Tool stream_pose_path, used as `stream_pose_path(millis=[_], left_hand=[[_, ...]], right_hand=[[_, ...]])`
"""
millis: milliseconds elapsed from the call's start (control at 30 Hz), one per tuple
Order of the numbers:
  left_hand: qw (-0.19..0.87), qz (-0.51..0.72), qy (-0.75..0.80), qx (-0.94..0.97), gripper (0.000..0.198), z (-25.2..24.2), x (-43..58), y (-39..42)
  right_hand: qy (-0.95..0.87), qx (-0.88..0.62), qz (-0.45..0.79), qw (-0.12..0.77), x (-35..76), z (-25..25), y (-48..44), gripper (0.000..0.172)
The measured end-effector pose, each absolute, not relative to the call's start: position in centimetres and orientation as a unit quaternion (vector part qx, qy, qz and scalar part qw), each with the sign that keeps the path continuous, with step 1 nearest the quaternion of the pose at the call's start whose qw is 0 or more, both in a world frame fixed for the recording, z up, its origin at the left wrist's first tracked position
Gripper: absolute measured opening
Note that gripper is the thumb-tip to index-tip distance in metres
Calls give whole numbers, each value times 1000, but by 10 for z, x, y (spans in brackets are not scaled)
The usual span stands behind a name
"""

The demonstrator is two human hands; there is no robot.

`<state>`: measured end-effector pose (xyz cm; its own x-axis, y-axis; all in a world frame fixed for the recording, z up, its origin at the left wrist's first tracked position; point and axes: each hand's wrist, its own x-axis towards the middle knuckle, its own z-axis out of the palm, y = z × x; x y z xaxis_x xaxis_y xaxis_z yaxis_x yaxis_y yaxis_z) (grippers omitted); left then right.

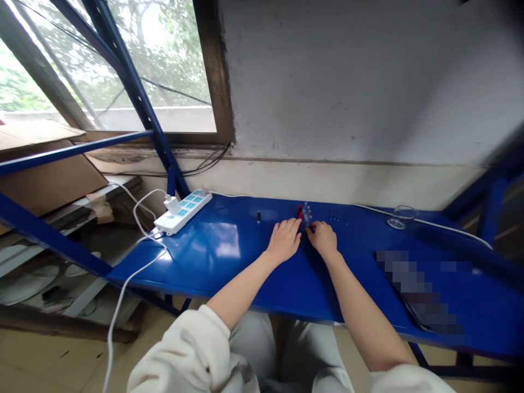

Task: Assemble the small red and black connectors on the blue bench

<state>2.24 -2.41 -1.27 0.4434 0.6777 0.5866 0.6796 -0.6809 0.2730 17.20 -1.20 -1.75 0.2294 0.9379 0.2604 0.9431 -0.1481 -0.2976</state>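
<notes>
My left hand (284, 240) lies low over the blue table with its fingers stretched forward. Its fingertips are at the near end of a small red object (300, 210), too small to name. Just right of that stands a cluster of small clear pieces (307, 212), like clear plastic tubes. Close to the cluster's near side is my right hand (323, 238), its fingers curled and drawn together. Whatever sits between those fingertips, if anything, is hidden. A small black cylinder with a pale end (258, 217) stands apart, left of my left hand.
A white power strip (184, 212) with a plugged-in adapter lies at the table's left end, its cable hanging over the edge. Faint clear bits (334, 217) lie right of my hands. Further right are a clear round container (396, 222) and a dark, pixelated flat item (413, 289).
</notes>
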Motion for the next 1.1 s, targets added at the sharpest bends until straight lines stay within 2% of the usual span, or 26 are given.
stream_pose_path(millis=[233,467,667,833,1100], left_hand=[[12,-317,-420,-850,50,-21,36,-5],[36,-300,-436,-847,37,-29,44,12],[-35,-361,-460,-810,21,-25,37,11],[-76,-446,-441,-775,19,-22,31,8],[-94,-475,-445,-753,16,-23,31,8]], right_hand=[[-614,-762,-15,202,168,-20,-10,25],[-610,-762,-8,217,167,-24,-6,22],[-614,-756,-13,226,168,-24,-5,16],[-648,-728,-8,224,165,-21,-8,12],[-684,-697,-11,214,160,-16,-12,12]])
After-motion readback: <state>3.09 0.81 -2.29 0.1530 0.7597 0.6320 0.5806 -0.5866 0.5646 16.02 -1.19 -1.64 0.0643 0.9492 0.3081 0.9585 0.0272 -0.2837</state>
